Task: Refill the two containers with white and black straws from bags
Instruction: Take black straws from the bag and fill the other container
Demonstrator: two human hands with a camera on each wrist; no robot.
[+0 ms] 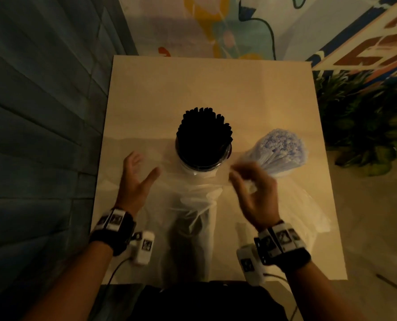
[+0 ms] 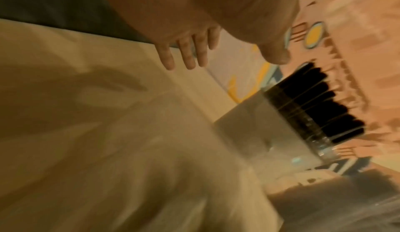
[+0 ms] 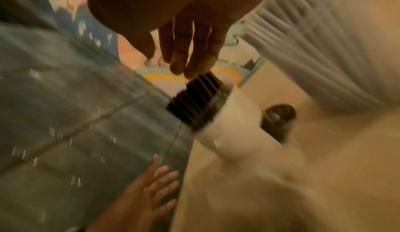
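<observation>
A clear container (image 1: 203,158) packed with black straws (image 1: 204,132) stands upright mid-table. To its right a bundle of white straws (image 1: 283,151) in a clear bag leans up off the table. My left hand (image 1: 144,166) hovers just left of the container, its fingers (image 2: 188,56) spread and holding nothing. My right hand (image 1: 239,173) is blurred, between the container and the white bundle; its fingers (image 3: 190,54) hang loosely above the black straws (image 3: 194,102), gripping nothing. A crumpled clear bag (image 1: 192,216) lies between my hands, in front of the container.
The beige table (image 1: 192,84) has a blue panelled wall along its left edge and a painted wall behind it. A green plant (image 1: 359,126) stands off the right edge. A small dark object (image 3: 279,114) lies by the container's base.
</observation>
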